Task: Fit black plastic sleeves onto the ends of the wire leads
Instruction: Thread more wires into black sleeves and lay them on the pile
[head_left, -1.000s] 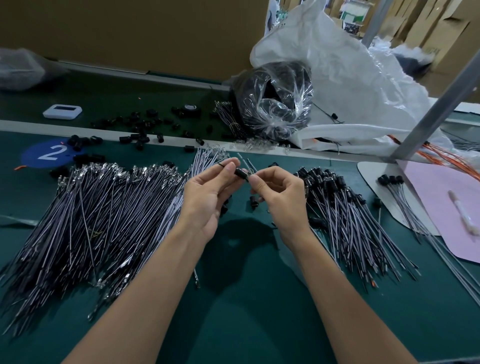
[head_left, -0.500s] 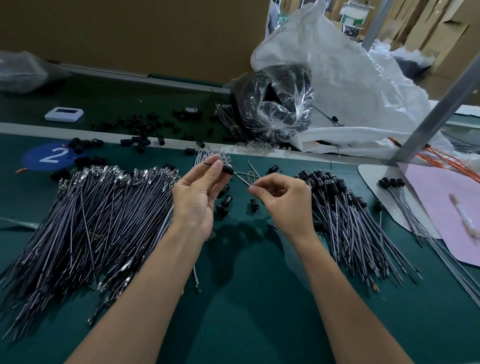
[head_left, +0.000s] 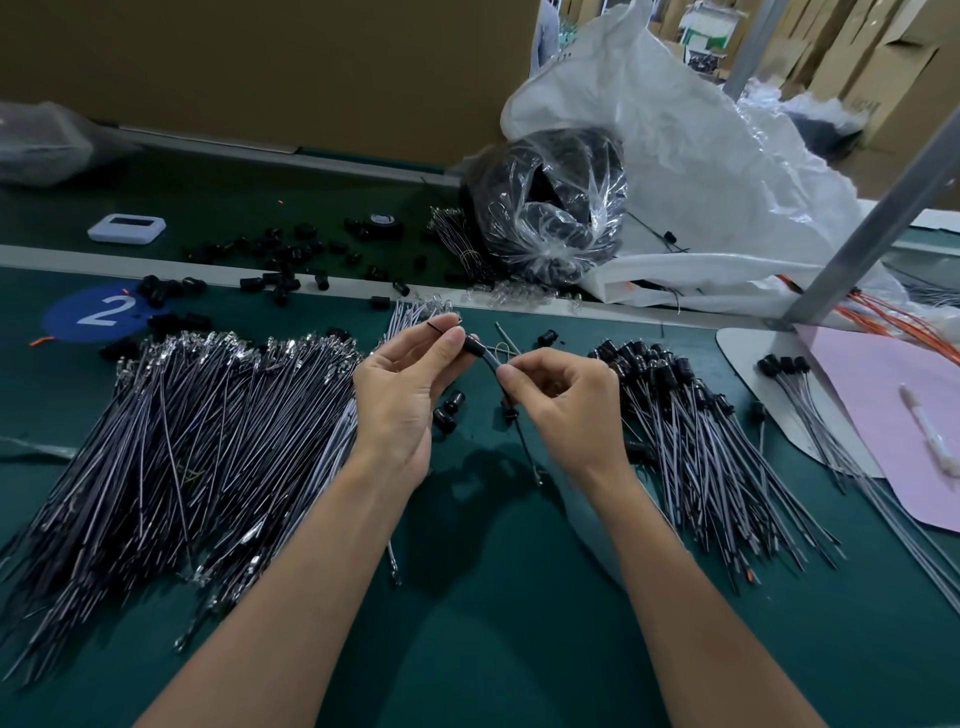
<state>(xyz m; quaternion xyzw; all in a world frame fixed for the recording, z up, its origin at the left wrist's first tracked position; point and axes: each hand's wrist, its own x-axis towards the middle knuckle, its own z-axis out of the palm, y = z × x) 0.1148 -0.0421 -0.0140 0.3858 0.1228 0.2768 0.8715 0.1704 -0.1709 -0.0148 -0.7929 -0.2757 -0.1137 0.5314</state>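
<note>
A green table (head_left: 519, 634) is carrying everything. A white bag (head_left: 717, 171) is slumping at the far right, and a clear bag (head_left: 550, 208) of black parts is leaning against it. A big pile of bare leads (head_left: 182, 441) is lying on the left, with a smaller pile of sleeved leads (head_left: 696, 441) on the right. A pink sheet (head_left: 893, 415) is lying at the right edge.

Both hands are hovering over the middle, between the piles. The left hand (head_left: 400, 400) is pinching one lead (head_left: 491, 362) between thumb and forefinger, with a thin tip sticking out to the left. The right hand (head_left: 566, 405) is pinching the same lead just to the right, and its other fingers are curling in. The sleeve (head_left: 474, 345) is sitting on the lead between the two pinches, touching the left fingertips. Loose sleeves (head_left: 447, 410) are lying on the table under the hands.
</note>
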